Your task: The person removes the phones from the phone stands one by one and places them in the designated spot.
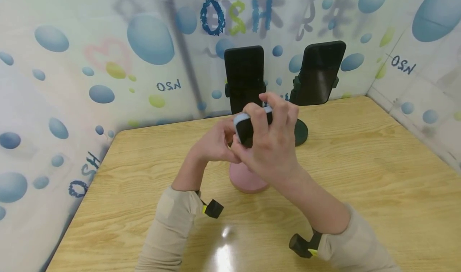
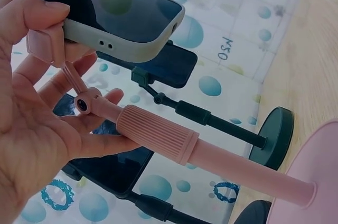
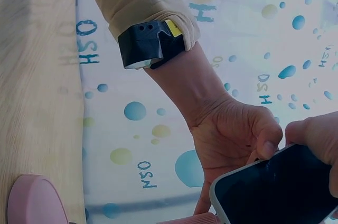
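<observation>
Two bare hands meet around a pale-cased phone (image 1: 245,133), tilted, set in the clamp (image 2: 45,44) of a pink phone stand (image 2: 156,133), btwn the L & R fingers. The stand's round pink base (image 1: 248,179) is on the wood-grain surface (image 1: 360,172), below the fingers. Beyond the fingers: a black-screened phone (image 1: 245,72) in a holder, and, farther R, a second phone (image 1: 318,74) in a dark green stand (image 2: 272,139).

Main risk, prob.: the pale-cased phone slipping out if the fingers let go w/ the clamp not fully seated on its edges; how firm that hold is, can't tell. The neck joint (image 2: 87,101), just below the L thumb, might swivel if one hand presses harder than the other. A sideways shove could tip the stand, b/c the phone's wt. sits high. Pinched thumb poss. too.

L hand (image 2: 45,123): thumb bent over the clamp at the phone's edge, other fingers part open, spread behind the neck; it seems to hold the clamp rather lightly. R hand (image 1: 275,142): fingers curled across the phone's face toward its far edge, thumb at the near edge, opened just enough to span & grip it. Exact fingertip contact partly hidden.
</observation>
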`<state>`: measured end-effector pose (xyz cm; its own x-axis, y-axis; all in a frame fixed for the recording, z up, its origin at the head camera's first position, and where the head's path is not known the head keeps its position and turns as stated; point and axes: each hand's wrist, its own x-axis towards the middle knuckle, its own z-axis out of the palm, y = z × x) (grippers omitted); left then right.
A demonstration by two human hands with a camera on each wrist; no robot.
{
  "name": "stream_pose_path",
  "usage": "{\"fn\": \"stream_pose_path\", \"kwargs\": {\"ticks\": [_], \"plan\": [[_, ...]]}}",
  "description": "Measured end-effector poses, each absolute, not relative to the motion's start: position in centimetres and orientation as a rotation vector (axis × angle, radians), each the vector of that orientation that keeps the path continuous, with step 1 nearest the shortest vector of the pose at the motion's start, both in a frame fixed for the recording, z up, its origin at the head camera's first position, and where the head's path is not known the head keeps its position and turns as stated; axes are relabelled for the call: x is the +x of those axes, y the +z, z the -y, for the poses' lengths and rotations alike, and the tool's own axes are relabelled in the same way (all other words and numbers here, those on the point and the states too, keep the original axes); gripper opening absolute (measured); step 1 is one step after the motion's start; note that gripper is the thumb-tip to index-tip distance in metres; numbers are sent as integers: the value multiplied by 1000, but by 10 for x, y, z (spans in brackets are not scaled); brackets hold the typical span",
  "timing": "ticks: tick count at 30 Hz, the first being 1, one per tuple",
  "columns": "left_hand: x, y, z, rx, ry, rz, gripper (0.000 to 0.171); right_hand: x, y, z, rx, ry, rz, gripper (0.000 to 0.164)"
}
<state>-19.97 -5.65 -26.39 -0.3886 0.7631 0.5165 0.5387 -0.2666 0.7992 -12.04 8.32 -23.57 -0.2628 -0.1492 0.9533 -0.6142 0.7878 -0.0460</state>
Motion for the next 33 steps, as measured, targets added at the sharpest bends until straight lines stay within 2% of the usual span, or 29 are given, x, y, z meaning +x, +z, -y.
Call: {"fn": "stream_pose_path", "kwargs": {"ticks": [20, 33], "plan": [[-198, -262, 54, 1568, 1695, -1762, 21, -117, -236, -91, 660, 557, 1833, 53], [-200, -265, 54, 1627, 1706, -1833, 27, -116, -239, -91, 876, 627, 1795, 53]]}}
